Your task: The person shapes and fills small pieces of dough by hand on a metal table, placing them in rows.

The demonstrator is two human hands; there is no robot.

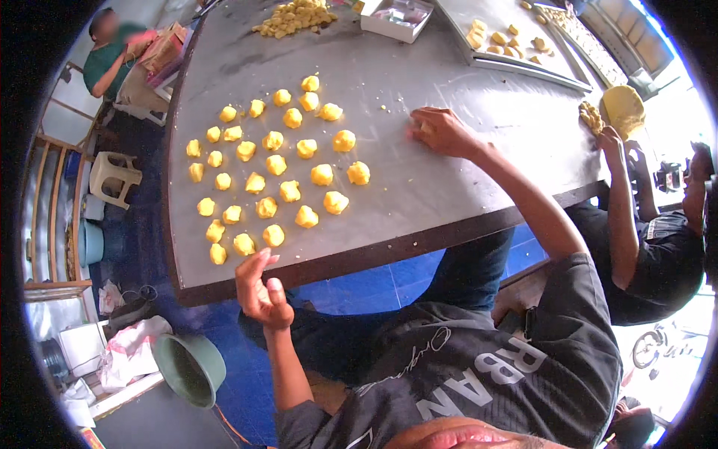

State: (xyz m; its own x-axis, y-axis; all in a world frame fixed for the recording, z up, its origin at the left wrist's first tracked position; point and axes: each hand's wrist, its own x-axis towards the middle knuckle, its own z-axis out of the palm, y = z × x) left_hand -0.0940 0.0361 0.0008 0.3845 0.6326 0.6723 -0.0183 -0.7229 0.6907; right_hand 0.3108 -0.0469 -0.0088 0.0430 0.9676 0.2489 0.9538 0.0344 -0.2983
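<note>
Several yellow dough balls [289, 191] lie spread in loose rows on the left half of the grey metal-topped table [419, 202]. At the table's near edge my left hand [263, 293] is raised, palm up and fingers loosely bent apart, holding nothing. It is nearest to the front dough balls, without touching them. Farther right, my right hand [443, 133] rests low over the table top with its fingers curled in. Its fingertips are slightly blurred, and whatever they close on is hidden. A few small crumbs [384, 107] dot the surface near it.
A pile of small dough pieces [295, 18] and a white box [396, 16] sit at the far side. A metal tray [516, 46] holds shaped pieces. A co-worker's hands [612, 142] are beside a yellow round container [624, 111] at right. Another person [112, 56] sits far left.
</note>
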